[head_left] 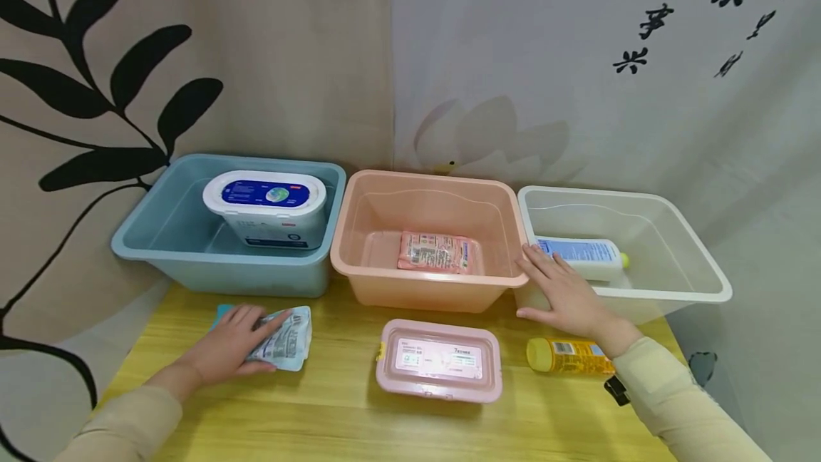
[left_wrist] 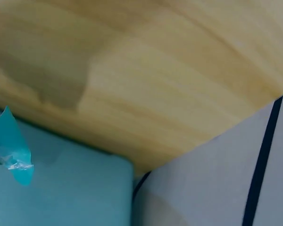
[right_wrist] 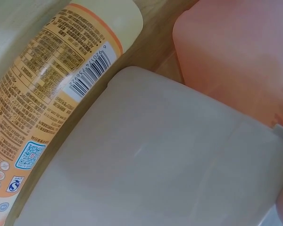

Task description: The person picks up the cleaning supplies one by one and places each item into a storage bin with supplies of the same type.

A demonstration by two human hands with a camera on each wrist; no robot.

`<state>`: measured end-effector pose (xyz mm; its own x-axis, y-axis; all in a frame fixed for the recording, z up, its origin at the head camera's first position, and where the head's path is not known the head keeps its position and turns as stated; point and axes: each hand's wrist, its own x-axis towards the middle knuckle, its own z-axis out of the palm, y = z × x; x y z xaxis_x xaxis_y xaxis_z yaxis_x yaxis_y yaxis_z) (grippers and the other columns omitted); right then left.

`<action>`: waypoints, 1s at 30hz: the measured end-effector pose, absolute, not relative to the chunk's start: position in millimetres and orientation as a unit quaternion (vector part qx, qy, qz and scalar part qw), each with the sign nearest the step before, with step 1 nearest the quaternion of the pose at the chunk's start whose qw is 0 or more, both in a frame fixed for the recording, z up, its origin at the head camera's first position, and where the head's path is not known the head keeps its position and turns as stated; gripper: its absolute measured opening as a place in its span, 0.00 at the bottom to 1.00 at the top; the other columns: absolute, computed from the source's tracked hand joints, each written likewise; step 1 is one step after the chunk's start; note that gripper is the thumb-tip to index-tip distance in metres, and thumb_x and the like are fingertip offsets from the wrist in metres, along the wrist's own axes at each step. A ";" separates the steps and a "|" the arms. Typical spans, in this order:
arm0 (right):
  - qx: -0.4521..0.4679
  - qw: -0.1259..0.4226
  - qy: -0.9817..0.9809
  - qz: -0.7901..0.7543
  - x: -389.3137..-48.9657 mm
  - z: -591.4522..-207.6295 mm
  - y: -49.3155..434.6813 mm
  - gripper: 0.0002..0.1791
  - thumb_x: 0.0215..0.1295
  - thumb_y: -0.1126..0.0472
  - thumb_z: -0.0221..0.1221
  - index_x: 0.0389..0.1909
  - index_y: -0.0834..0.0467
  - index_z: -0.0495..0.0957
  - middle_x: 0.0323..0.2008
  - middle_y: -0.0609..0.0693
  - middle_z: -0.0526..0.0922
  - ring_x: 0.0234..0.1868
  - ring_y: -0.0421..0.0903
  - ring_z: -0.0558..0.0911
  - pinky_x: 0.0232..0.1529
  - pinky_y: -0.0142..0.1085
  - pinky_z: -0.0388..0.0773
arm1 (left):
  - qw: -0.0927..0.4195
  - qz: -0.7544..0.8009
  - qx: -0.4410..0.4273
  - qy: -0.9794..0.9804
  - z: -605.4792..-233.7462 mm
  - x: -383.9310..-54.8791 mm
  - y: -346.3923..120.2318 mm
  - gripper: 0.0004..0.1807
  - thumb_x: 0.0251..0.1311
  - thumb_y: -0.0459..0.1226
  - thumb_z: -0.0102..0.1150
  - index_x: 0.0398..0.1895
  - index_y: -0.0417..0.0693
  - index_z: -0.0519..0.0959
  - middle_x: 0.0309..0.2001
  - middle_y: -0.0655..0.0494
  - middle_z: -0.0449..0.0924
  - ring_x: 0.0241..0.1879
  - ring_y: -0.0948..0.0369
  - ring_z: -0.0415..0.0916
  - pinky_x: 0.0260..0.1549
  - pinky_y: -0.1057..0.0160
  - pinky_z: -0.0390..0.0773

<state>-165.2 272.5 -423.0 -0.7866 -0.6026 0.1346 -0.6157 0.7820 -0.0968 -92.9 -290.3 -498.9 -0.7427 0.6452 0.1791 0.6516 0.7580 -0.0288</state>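
Note:
My left hand holds a light blue soft pack over the table, in front of the blue bin. Its teal end sticks out past the fingers in the left wrist view. At the front left corner of the white bin is my right hand, fingers extended over the rim and thumb lower down outside. A white bottle with a blue label lies inside that bin, close to the fingers. Under the right wrist, a yellow bottle lies on its side.
A white tub with a blue lid label stands in the blue bin. In the middle, the peach bin contains a pink pack. A pink lidded box sits on the wooden table. Printed curtains hang behind.

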 end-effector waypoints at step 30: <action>0.314 0.036 -0.947 0.061 -168.2 -424.9 272.1 0.49 0.52 0.38 0.62 0.70 0.58 0.56 0.72 0.59 0.53 0.73 0.56 0.53 0.68 0.55 0.54 | 0.125 0.029 -0.409 -0.903 -408.0 -109.8 -266.1 0.48 0.44 0.64 0.62 0.66 0.50 0.61 0.44 0.51 0.68 0.45 0.56 0.65 0.51 0.49 0.66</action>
<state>-168.2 272.1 -424.9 -0.8008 -0.5894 0.1066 -0.5982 0.7960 -0.0929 -109.8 -266.1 -408.0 -0.6342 0.7461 0.2028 0.7315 0.6640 -0.1550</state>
